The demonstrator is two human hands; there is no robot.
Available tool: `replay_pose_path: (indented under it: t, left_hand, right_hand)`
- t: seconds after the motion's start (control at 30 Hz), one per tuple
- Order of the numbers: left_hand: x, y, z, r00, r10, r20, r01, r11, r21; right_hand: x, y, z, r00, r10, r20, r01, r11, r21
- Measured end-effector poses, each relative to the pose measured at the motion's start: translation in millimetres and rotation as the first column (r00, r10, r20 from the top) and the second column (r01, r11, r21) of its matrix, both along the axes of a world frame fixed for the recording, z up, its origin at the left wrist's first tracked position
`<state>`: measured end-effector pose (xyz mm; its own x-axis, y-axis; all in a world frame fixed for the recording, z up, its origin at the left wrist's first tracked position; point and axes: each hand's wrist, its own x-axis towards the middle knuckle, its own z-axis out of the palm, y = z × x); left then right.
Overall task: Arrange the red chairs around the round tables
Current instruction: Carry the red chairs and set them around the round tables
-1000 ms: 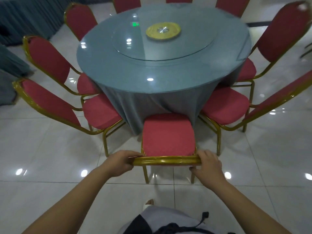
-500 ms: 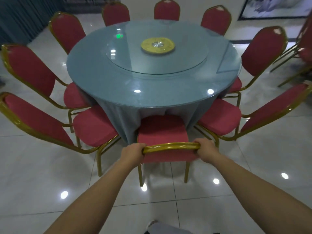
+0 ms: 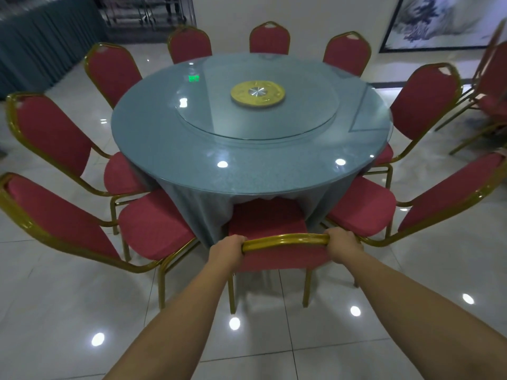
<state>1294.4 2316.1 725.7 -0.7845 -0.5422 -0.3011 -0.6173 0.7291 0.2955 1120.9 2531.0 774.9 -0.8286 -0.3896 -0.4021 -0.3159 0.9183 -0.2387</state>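
Note:
A red chair with a gold frame (image 3: 284,240) stands right in front of me, its seat (image 3: 267,219) partly under the grey tablecloth. My left hand (image 3: 226,253) grips the left end of its top rail and my right hand (image 3: 344,244) grips the right end. The round table (image 3: 208,160) has a glass top with a glass turntable and a yellow disc (image 3: 258,93) in the middle. Several other red chairs ring the table, among them one at near left (image 3: 153,229) and one at near right (image 3: 365,207).
More chairs (image 3: 491,100) stand apart at the far right. A grey draped table (image 3: 41,48) fills the far left, and a framed picture (image 3: 439,23) hangs on the back wall. The floor is glossy white tile (image 3: 68,311).
The held chair has slid forward, its seat now further under the tablecloth. My arms have stretched out, and the view has lifted to show the far chairs and wall.

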Motion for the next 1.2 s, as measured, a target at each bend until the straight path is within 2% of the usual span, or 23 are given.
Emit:
replay_pose_path:
  t: [0.17, 0.37, 0.53, 0.67, 0.8, 0.97, 1.13, 1.2]
  left_hand:
    - [-3, -1, -8, 1.000, 0.022, 0.019, -0.022, 1.000, -0.001]
    - [-3, 8, 8, 0.996, 0.017, 0.083, -0.020, 0.999, 0.029]
    - [21, 42, 3, 0.989, -0.042, 0.140, 0.039, 0.999, 0.025]
    - [37, 60, -5, 0.985, -0.098, 0.141, 0.099, 0.995, 0.001]
    - [41, 66, 0, 0.996, -0.069, 0.059, 0.068, 0.998, 0.020]
    - [44, 71, 4, 0.998, -0.033, 0.055, 0.030, 0.998, 0.063]
    - [46, 65, 4, 0.994, -0.097, 0.058, 0.092, 0.992, 0.091]
    - [48, 58, 2, 0.993, -0.105, 0.053, 0.096, 0.982, 0.161]
  right_hand:
    - [-7, 3, -11, 0.999, 0.041, -0.022, -0.041, 0.999, -0.024]
    - [-19, 16, -7, 0.968, 0.243, 0.066, -0.245, 0.969, 0.026]
    - [-15, 47, -9, 0.923, 0.383, 0.029, -0.384, 0.917, 0.110]
    - [-8, 68, -18, 0.910, 0.415, 0.016, -0.412, 0.898, 0.155]
    - [-4, 69, -22, 0.924, 0.381, -0.016, -0.378, 0.920, 0.102]
    - [-8, 76, -22, 0.889, 0.447, 0.100, -0.444, 0.894, -0.052]
    - [-6, 84, -19, 0.882, 0.446, 0.152, -0.449, 0.894, -0.018]
    - [0, 81, -17, 0.899, 0.416, 0.137, -0.417, 0.908, -0.021]
